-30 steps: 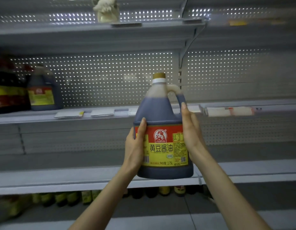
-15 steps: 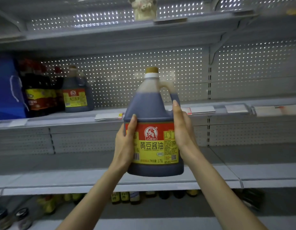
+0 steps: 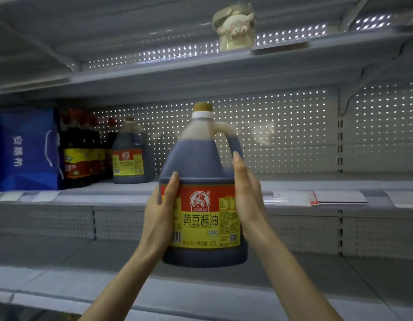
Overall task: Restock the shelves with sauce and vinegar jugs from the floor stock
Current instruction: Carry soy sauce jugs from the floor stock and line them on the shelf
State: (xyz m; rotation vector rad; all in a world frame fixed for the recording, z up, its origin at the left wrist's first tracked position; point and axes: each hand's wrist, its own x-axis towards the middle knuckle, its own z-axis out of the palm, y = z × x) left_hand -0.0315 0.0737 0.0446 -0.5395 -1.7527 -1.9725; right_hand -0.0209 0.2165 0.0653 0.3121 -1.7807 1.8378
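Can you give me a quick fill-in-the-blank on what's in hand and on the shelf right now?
1. Both hands, left hand and right hand, hold one soy sauce jug with a ____ cap.
2. The matching jug stands on the middle shelf, right of the ____ bottles.
3. The gift bag at far left is ____.

Missing: gold; dark; blue

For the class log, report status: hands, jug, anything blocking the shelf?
Left hand and right hand clamp held jug, upright, in front of the middle shelf. Matching jug shelved at left. Shelf beside it bare; nothing blocking.
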